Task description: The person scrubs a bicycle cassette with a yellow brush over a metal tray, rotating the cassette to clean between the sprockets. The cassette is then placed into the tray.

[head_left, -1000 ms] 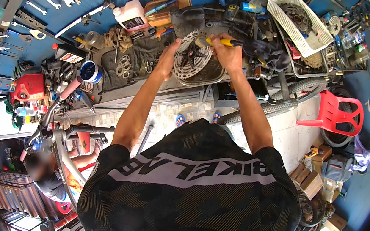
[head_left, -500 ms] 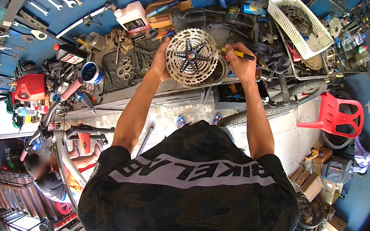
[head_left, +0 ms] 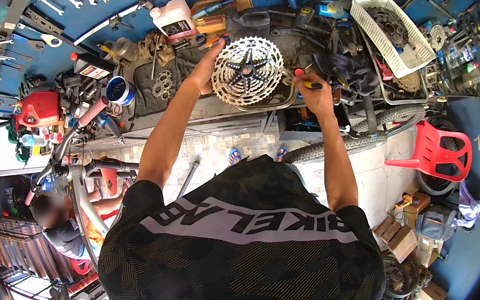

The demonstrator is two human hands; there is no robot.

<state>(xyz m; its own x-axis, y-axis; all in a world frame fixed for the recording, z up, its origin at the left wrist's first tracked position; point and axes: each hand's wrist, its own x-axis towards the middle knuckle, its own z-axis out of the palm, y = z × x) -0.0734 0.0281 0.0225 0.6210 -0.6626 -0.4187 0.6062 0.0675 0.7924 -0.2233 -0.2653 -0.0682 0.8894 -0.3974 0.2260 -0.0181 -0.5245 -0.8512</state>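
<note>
My left hand (head_left: pixel 204 72) is closed on the left rim of a silver bicycle cassette (head_left: pixel 262 93) with a black spider at its centre. The cassette is held up over the workbench, its toothed face turned upward. To its right, my right hand (head_left: pixel 317 98) grips a slim yellow-and-black tool (head_left: pixel 314 85); its exact kind I cannot make out. That tool's yellow end points toward the cassette's right edge, with a small gap between them. Beneath the cassette, an oval metal tray (head_left: pixel 285 103) shows partly on the bench.
Loose sprockets (head_left: pixel 163 83) lie on a dark cloth at left, near a blue-and-white tub (head_left: pixel 120 92). A white jug (head_left: pixel 174 20) stands behind. A cream basket (head_left: pixel 421 65) of parts sits at back right. A red chair (head_left: pixel 431 151) stands right; a person (head_left: pixel 65 230) is at lower left.
My right hand has dropped a little and drawn slightly back, and the tool has turned in it. The cassette has tilted slightly in my left hand.
</note>
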